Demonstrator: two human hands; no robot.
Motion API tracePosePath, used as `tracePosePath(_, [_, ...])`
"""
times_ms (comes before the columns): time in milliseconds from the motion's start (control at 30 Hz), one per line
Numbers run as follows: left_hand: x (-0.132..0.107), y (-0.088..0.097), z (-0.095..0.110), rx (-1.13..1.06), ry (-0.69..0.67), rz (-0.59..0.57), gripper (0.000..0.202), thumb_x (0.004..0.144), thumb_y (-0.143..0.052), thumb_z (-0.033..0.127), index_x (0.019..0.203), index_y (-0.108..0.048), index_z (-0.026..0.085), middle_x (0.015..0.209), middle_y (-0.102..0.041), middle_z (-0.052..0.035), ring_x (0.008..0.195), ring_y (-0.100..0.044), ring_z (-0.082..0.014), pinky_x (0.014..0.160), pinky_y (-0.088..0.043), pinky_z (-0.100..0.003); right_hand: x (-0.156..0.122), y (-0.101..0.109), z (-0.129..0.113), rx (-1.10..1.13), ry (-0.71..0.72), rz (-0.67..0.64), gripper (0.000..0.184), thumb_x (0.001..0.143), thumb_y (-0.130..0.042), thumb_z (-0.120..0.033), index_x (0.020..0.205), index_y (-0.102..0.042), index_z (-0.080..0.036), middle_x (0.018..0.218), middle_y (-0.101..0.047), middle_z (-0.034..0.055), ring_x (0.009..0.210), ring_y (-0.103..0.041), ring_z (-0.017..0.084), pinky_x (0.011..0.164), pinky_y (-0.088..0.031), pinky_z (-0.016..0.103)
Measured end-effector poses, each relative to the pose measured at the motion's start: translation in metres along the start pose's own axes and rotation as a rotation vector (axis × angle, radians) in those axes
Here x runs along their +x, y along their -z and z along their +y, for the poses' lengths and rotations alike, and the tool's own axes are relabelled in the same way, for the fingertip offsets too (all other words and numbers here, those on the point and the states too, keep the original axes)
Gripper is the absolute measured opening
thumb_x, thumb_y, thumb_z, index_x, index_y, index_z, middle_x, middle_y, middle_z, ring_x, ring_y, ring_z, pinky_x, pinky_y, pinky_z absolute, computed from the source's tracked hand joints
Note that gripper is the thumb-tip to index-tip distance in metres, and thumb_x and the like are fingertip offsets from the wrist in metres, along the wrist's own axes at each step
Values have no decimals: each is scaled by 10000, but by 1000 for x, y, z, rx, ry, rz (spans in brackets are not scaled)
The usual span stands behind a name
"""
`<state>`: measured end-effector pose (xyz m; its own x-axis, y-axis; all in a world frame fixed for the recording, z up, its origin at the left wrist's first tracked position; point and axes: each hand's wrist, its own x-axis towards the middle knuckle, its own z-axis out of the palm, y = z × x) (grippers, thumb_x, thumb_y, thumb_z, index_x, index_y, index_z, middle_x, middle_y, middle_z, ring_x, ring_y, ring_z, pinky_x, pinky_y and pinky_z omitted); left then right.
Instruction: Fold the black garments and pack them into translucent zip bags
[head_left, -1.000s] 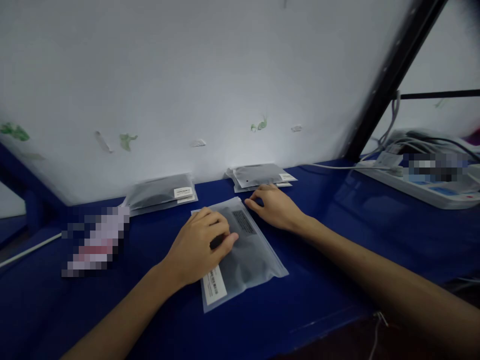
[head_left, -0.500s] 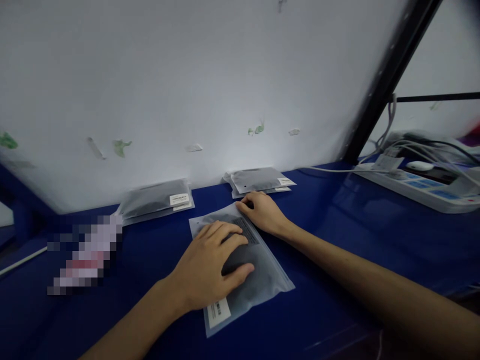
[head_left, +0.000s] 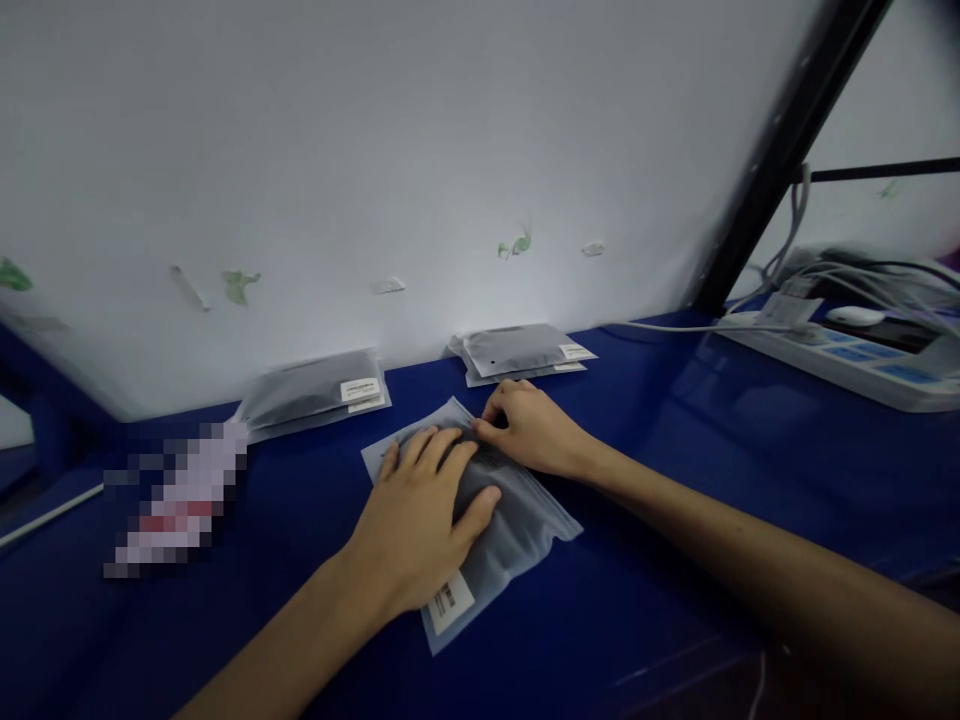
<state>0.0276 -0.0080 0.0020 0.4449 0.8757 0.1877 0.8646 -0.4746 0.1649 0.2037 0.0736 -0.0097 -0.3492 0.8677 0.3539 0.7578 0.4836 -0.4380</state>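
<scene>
A frosted plastic zip bag point(head_left: 517, 525) with a dark flat item inside lies on the blue table. Its white label point(head_left: 451, 603) shows at the near corner. Fingers spread, my left hand point(head_left: 420, 520) rests flat on top of the bag and covers part of it. My right hand point(head_left: 536, 430) is closed, with thumb and forefinger pinched at the bag's far right edge, along the zip strip. The fingertips of that hand are partly hidden.
Two piles of similar bags, a left pile point(head_left: 315, 390) and a right pile point(head_left: 517, 350), lie against the white wall point(head_left: 375, 150). A pixelated pinkish item point(head_left: 187, 490) is at left. A power strip point(head_left: 862, 360) with tangled cables stands at right.
The bag has turned slightly anticlockwise, and its near right part is more wrinkled. My left hand has turned with it, fingers pointing further forward. My right hand's fingers are more curled at the edge.
</scene>
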Motion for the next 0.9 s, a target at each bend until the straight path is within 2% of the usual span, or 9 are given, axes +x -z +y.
tracePosePath(167, [2,0,-9,31,73,73,459,960,-395,500,1292,-541,219,1386,-547,-104,1328,-430,-356,1066,-356,-634,-10,12,-8,58,8,-81,190,797,-618,-297,623,-624,-222,862,-705,65,881,-624,220,790,-487,357])
tracePosePath(333, [3,1,-14,38,122,106,452,956,-405,500,1277,-553,218,1378,-557,-108,1317,-438,-363,1049,-360,-635,-14,23,-11,77,-14,-178,228,751,-648,-316,556,-578,-219,845,-703,45,776,-627,186,726,-487,327])
tracePosePath(633, [1,6,-20,60,152,94,429,977,-385,477,1269,-563,218,1365,-570,-88,1308,-451,-326,1063,-379,-568,-20,38,-16,82,137,-278,278,715,-656,-285,500,-496,-211,892,-660,51,888,-606,215,824,-472,353])
tracePosePath(767, [0,6,-23,53,124,125,405,979,-390,473,1238,-578,227,1324,-594,-90,1268,-483,-324,1025,-416,-567,-23,43,-16,137,181,-355,309,730,-655,-284,483,-485,-206,919,-651,45,842,-602,198,801,-478,357])
tracePosePath(900, [-1,8,-28,45,142,95,424,979,-373,487,1252,-571,228,1341,-577,-86,1285,-466,-327,1024,-419,-575,-22,41,-12,176,187,-353,285,759,-631,-267,510,-508,-207,904,-653,40,820,-612,185,796,-485,343])
